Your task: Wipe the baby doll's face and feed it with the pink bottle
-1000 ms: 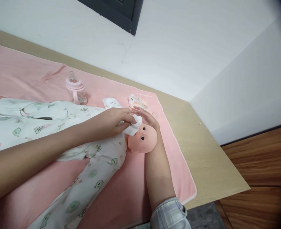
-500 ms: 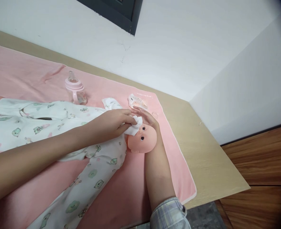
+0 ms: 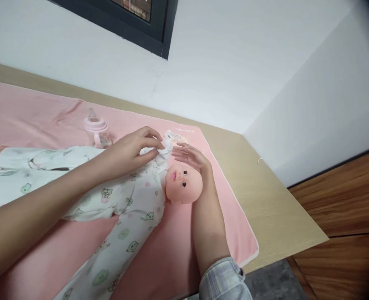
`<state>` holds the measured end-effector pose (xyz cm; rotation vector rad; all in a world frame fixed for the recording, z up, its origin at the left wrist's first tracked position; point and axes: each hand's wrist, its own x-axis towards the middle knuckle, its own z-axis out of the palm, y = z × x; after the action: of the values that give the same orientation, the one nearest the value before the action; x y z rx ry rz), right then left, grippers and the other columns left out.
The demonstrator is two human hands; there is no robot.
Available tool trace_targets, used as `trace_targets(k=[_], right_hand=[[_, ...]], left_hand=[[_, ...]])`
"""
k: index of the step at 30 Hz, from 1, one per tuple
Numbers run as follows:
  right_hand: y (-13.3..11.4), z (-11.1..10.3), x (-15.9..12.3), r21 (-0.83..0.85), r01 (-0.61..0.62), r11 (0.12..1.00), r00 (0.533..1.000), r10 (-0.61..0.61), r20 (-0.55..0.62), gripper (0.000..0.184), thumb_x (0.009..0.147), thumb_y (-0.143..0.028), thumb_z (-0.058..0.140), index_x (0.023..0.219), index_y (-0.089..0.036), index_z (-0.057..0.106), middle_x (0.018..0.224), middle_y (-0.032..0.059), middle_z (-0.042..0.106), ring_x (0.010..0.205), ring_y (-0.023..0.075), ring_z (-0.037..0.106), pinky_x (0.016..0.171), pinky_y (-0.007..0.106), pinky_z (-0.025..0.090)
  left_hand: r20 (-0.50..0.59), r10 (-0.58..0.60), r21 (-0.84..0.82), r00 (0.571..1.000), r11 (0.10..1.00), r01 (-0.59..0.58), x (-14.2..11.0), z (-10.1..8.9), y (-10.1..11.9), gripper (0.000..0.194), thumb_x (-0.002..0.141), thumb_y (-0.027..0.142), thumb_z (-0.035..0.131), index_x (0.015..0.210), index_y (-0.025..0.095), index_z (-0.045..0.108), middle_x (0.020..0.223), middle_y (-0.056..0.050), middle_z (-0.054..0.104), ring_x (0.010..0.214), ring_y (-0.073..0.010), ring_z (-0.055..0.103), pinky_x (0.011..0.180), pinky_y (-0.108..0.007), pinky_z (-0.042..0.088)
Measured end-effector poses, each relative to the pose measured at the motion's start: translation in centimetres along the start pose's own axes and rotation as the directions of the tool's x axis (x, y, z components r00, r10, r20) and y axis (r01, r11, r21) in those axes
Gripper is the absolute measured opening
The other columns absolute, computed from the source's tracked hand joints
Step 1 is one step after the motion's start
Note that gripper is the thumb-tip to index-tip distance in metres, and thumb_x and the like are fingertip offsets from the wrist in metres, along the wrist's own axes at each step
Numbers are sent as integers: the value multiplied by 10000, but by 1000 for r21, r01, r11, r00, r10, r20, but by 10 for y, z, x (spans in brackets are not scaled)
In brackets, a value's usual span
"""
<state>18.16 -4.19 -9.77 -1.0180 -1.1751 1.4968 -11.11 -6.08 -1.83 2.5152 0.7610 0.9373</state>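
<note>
- Head view, only one here: doll (image 3: 184, 187) on its back on pink blanket (image 3: 234, 233), which covers part of the surface (image 3: 281, 216).
- Left hand (image 3: 131, 152): grip closed to a pinch, looks to have white cloth (image 3: 165, 151) between thumb and fingers, beside doll's head, off its face.
- Right hand (image 3: 192, 156): grip loose, fingers extended, nothing in them; wrist against doll's head, can't tell how much weight it bears.
- Packet (image 3: 173, 136) just behind cloth; bottle (image 3: 96, 133) beyond doll's body.
- Step, my guess: wiping the doll's face, cloth between strokes.
- Next move probably calls for a steady head, light pinch, maybe a refolded cloth.
</note>
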Motion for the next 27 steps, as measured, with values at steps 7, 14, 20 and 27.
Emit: trace_targets(k=[7,14,20,27], right_hand=[[-84,36,-38,-491,263,831,961,-182,208,284,901,-508,705,1043,-265,740,1500,34,569,1425,231,512,1191,451,424],[-104,132,-60,-796,380,472,912,-44,409,259,967,-404,650,1193,-320,747,1543,33,510,1524,236,381,1194,429,411],[-93,138,-45,-874,285,394,948,-248,198,226,969,-194,576,1070,-223,777,1164,47,738,1105,176,664,1030,364,502],[-81,41,-26,-774,107,624,927,-344,-149,267,861,-186,577,1023,-163,789,1117,81,757,883,158,672,869,347,562]], left_hand=[[53,-63,134,997,989,56,8,-24,-13,355,846,348,420,939,223,739,1274,-86,634,1158,-331,625,1040,-472,479],[-46,-60,281,997,957,70,7,-28,-17,406,869,343,370,998,180,719,1248,-130,649,1188,-345,597,1004,-476,482],[-81,-49,275,996,959,70,6,-37,-23,400,921,377,409,1111,210,718,1226,-97,667,1199,-307,599,1040,-454,459],[-161,-110,230,981,962,146,0,-65,-22,354,963,345,461,1138,181,720,1243,-110,664,1197,-316,601,1062,-473,453]])
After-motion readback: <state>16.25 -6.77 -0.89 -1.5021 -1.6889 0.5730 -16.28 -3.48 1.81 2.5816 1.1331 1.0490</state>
